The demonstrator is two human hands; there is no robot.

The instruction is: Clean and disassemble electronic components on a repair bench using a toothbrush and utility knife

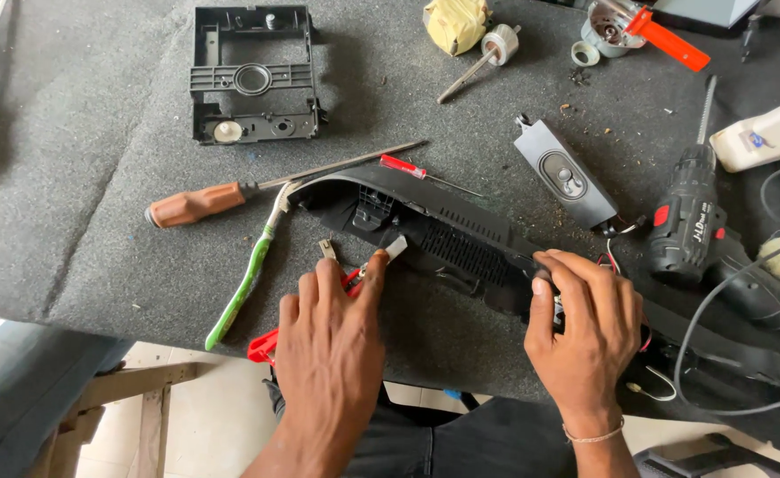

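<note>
Left hand [332, 341] grip pinches red-handled tool [266, 343]; right hand [585, 323] grip clasps black plastic housing [443, 232].

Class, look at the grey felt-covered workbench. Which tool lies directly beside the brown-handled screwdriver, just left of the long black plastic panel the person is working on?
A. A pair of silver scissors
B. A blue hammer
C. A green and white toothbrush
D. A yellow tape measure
C: a green and white toothbrush lies slanted on the felt, its head meeting the brown-handled screwdriver at the end of the long black plastic panel.
</note>
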